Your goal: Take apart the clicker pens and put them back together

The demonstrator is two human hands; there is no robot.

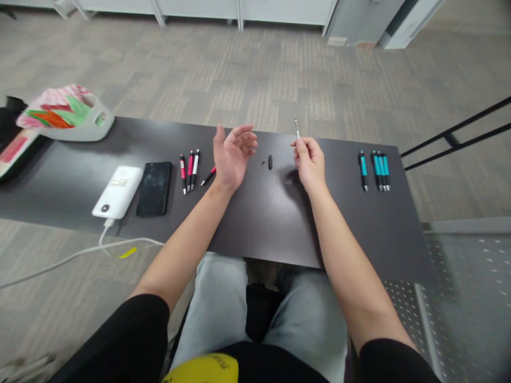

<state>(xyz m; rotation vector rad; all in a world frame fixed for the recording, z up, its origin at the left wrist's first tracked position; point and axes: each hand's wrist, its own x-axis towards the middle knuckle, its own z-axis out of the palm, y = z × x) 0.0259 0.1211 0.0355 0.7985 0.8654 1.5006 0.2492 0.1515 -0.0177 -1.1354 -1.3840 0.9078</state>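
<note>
My left hand [233,157] is held palm up over the table [255,223], its fingers apart and nothing in it. Partly hidden beside its wrist lies a red and black pen piece [208,176]. Between thumb and fingers of my right hand [310,162] a thin pen refill [297,128] points up and away. A small black pen part [270,161] and a tiny dark piece [263,161] lie between the hands. To the left are two red pens [190,170] and a white one [195,169]; several teal pens [377,170] lie at the right.
A dark phone [154,189] and a white power bank [118,191] with a cable [72,259] lie on the left of the table. Behind them is a bag with a handle [67,114]. A black metal frame [453,139] stands beyond the right edge.
</note>
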